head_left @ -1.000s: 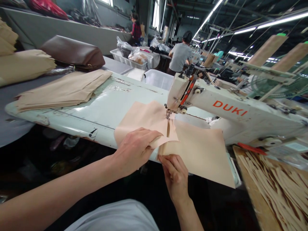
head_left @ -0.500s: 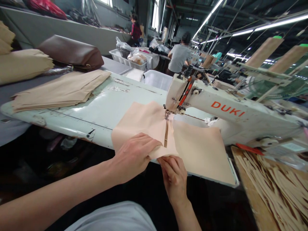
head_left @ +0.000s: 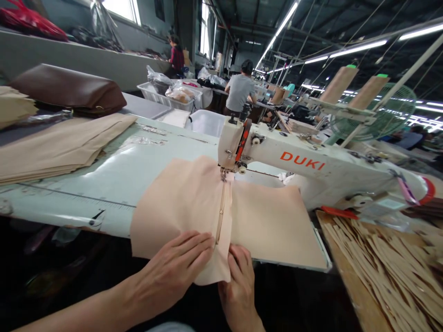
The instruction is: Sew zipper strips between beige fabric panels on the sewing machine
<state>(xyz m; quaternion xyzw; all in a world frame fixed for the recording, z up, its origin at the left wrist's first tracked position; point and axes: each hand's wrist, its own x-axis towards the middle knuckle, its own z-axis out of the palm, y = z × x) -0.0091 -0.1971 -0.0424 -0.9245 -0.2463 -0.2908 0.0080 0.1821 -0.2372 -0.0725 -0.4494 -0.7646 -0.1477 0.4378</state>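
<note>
A: What is nearest?
B: The left hand [head_left: 173,267], palm down on a pale panel [head_left: 169,203], fingers stretched out and close together; its thumb is out of sight, so I cannot tell whether it grips; the right hand [head_left: 237,281] is just beside it, fingers curled in and closed on the panel's right edge.
A: And the panel itself?
B: On the pale green table [head_left: 114,159], its near end hanging over the front edge; a long narrow slot [head_left: 220,221] with a bit of metal in it runs from beside the left fingertips up to the presser foot [head_left: 223,175]; a second pale sheet [head_left: 273,221] lies along its right side; I cannot tell whether the two are joined.
A: Farther off?
B: Tan strips [head_left: 380,272] heaped at right; then the sewing machine [head_left: 270,152], lettered DUKI; a stack of tan pieces [head_left: 62,143] at left, a brown leather-like bundle [head_left: 69,90] behind it.
A: Past those?
B: A white bin [head_left: 207,122] behind the table; then a person in a grey top [head_left: 238,92]; farther, a person in a checked top [head_left: 177,57].
</note>
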